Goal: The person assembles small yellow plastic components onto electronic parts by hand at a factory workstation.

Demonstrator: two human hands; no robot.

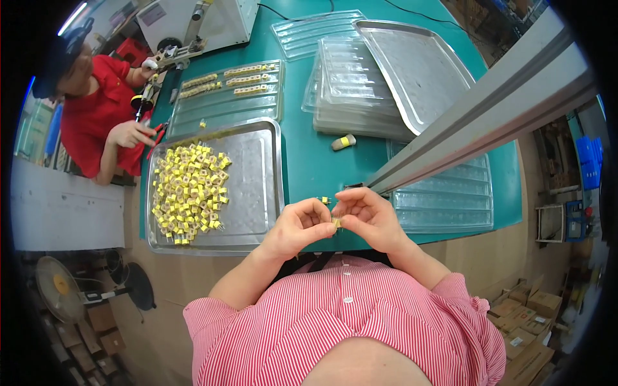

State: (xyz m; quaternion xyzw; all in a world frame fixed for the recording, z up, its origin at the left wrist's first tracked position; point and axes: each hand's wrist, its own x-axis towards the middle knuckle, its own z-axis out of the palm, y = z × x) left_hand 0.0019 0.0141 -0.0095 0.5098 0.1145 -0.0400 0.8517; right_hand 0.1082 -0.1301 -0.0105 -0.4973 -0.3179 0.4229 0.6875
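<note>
My left hand (pixel 297 229) and my right hand (pixel 372 220) meet over the near edge of the green table. Thumbs and fingertips of both pinch a small yellow-taped coil (pixel 336 222) with thin pins, partly covered by the fingers. Just beyond the fingertips another yellow coil (pixel 326 200) lies on the table. To the left, a metal tray (pixel 254 183) carries a large heap of similar coils (pixel 190 193) on its left side.
A clear plastic tray (pixel 225 109) with rows of coils lies behind. Stacked plastic trays (pixel 354 83) bear a tilted metal tray (pixel 418 71). A metal post (pixel 476 109) slants across the right. A taped roll (pixel 344 142) lies mid-table. A co-worker in red (pixel 103 109) works at left, near red-handled pliers (pixel 158 136).
</note>
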